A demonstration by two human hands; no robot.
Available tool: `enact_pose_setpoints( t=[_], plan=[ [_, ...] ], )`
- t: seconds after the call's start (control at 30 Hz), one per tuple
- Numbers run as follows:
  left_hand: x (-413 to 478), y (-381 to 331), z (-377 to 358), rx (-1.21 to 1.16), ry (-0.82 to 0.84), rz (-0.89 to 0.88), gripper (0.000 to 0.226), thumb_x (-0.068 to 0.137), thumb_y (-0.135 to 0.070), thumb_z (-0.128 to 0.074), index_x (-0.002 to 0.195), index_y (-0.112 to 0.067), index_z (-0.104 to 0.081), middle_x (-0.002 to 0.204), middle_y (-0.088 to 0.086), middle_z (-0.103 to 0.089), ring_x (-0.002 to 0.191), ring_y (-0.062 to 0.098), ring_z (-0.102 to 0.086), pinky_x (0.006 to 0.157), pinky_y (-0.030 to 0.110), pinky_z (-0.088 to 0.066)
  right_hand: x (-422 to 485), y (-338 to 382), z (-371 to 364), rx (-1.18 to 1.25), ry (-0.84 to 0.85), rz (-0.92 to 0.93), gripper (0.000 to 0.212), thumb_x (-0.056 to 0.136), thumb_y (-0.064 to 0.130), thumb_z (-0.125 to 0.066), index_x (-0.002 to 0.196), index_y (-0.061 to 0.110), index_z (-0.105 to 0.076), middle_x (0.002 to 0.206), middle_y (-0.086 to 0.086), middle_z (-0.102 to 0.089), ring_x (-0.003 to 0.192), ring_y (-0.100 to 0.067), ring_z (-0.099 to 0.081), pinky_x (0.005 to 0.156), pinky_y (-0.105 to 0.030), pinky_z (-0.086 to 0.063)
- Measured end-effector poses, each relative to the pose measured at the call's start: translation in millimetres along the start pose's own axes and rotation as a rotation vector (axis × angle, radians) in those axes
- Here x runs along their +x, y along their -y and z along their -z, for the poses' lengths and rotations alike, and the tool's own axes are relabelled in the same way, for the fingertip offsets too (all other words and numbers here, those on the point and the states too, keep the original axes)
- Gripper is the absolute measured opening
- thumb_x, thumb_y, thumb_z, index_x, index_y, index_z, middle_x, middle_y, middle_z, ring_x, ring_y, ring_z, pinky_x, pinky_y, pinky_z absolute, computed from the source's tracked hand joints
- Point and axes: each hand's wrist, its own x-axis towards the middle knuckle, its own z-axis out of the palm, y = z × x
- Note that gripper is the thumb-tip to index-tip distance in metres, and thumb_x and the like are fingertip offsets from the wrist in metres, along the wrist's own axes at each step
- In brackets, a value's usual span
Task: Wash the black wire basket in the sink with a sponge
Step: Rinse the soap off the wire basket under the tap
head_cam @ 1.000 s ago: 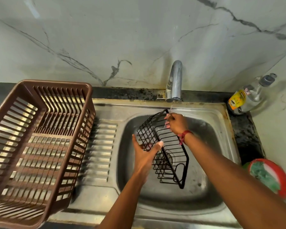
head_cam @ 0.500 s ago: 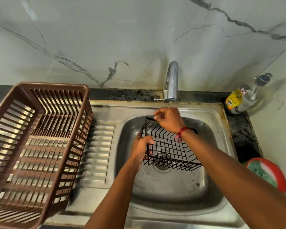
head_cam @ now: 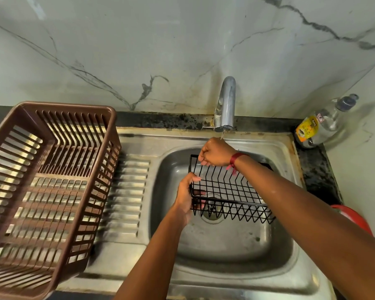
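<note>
While my right hand [head_cam: 215,152] sits under the tap [head_cam: 225,102], fingers curled tight on the far rim of the basket [head_cam: 230,191], my left hand [head_cam: 185,195] grips its left end, fingers wrapped round wires. Basket's in the sink [head_cam: 225,245], over the drain [head_cam: 212,215].

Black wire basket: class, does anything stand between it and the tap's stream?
Yes: the right hand, gripping the far rim of the black wire basket, sits under the tap, so the thin stream strikes the hand first. Nothing else visible intervenes.
</note>
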Motion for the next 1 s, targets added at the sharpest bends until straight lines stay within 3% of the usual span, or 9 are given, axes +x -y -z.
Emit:
enact_pose_setpoints(
  t=[0.07, 0.23, 0.4, 0.5, 0.63, 0.73, 0.83, 0.93, 1.0],
  plan=[
    [2.3, 1.8, 1.6, -0.003, 0.000, 0.011, 0.072, 0.044, -0.053, -0.065, 0.109, -0.020, -0.058, 0.103, 0.020, -0.064, 0.082, 0.029, -0.053, 0.061, 0.030, -0.042, 1.3, -4.7, 2.2, -0.059, 0.035, -0.010, 0.022, 0.088, -0.001, -0.050, 0.087, -0.003, -0.072, 0.089, -0.013, -0.074, 0.080, -0.024, -0.073, 0.076, -0.036, -0.060],
    [8.6, 2.4, 5.6, -0.033, 0.012, -0.006, 0.044, 0.058, -0.041, -0.058, 0.095, -0.016, -0.057, 0.095, 0.014, -0.059, 0.074, 0.023, -0.054, 0.056, 0.028, -0.041, -2.7, 0.7, 3.2, 0.022, 0.004, 0.014, 0.020, 0.086, -0.004, -0.054, 0.093, -0.001, -0.072, 0.092, -0.007, -0.074, 0.085, -0.018, -0.072, 0.080, -0.035, -0.059],
    [13.2, 2.8, 15.1, -0.035, 0.008, -0.060, 0.036, 0.058, -0.036, -0.058, 0.087, -0.015, -0.053, 0.087, 0.010, -0.057, 0.064, 0.019, -0.053, 0.044, 0.023, -0.040, -5.0, -10.5, 4.6, -0.191, 0.032, 0.061, 0.018, 0.084, 0.000, -0.057, 0.085, 0.002, -0.075, 0.095, -0.004, -0.075, 0.091, -0.014, -0.068, 0.091, -0.035, -0.052],
    [14.3, 2.5, 16.6, 0.001, 0.019, -0.104, 0.027, 0.058, -0.034, -0.057, 0.079, -0.019, -0.050, 0.078, 0.003, -0.053, 0.061, 0.017, -0.050, 0.048, 0.023, -0.040, -6.6, -5.8, 3.5, -0.090, -0.024, 0.092, 0.020, 0.084, -0.004, -0.056, 0.089, 0.002, -0.075, 0.096, -0.006, -0.074, 0.090, -0.013, -0.069, 0.088, -0.028, -0.054],
    [14.5, 1.5, 22.3, -0.012, -0.004, -0.136, 0.023, 0.058, -0.033, -0.057, 0.075, -0.021, -0.048, 0.075, 0.001, -0.053, 0.061, 0.017, -0.050, 0.052, 0.026, -0.038, -3.0, -17.8, 7.3, -0.144, -0.039, 0.068, 0.019, 0.083, -0.003, -0.056, 0.082, 0.004, -0.074, 0.092, -0.004, -0.074, 0.088, -0.014, -0.068, 0.090, -0.035, -0.053],
    [16.1, 1.9, 28.0, -0.021, -0.023, -0.154, 0.020, 0.058, -0.033, -0.056, 0.072, -0.020, -0.050, 0.077, 0.003, -0.057, 0.064, 0.019, -0.053, 0.053, 0.026, -0.040, -3.3, -13.9, 8.1, -0.084, -0.021, 0.050, 0.022, 0.084, -0.003, -0.053, 0.086, 0.005, -0.074, 0.092, -0.001, -0.074, 0.083, -0.010, -0.069, 0.085, -0.029, -0.055],
    [14.9, 0.8, 34.4, -0.040, -0.039, -0.159, 0.029, 0.053, -0.035, -0.060, 0.076, -0.018, -0.052, 0.084, 0.007, -0.058, 0.062, 0.019, -0.056, 0.052, 0.025, -0.042, -2.1, -12.4, 7.9, -0.035, -0.046, 0.037, 0.026, 0.081, -0.005, -0.052, 0.077, 0.008, -0.074, 0.084, -0.001, -0.074, 0.077, -0.009, -0.070, 0.082, -0.031, -0.057],
    [14.0, 0.3, 41.4, -0.049, -0.048, -0.160, 0.060, 0.042, -0.043, -0.064, 0.092, -0.012, -0.056, 0.091, 0.010, -0.059, 0.063, 0.019, -0.060, 0.054, 0.027, -0.046, -3.7, -16.7, 9.6, -0.069, -0.060, 0.007, 0.028, 0.077, -0.003, -0.055, 0.061, 0.016, -0.069, 0.078, -0.003, -0.074, 0.077, -0.015, -0.070, 0.083, -0.040, -0.057],
    [13.7, 0.5, 45.1, -0.055, -0.063, -0.192, 0.068, 0.040, -0.043, -0.065, 0.099, -0.010, -0.056, 0.095, 0.012, -0.059, 0.065, 0.020, -0.059, 0.058, 0.029, -0.047, -4.5, -13.3, 8.9, -0.032, -0.095, 0.012, 0.025, 0.081, -0.002, -0.054, 0.066, 0.009, -0.070, 0.079, -0.007, -0.074, 0.073, -0.015, -0.070, 0.077, -0.036, -0.058]
  ],
)
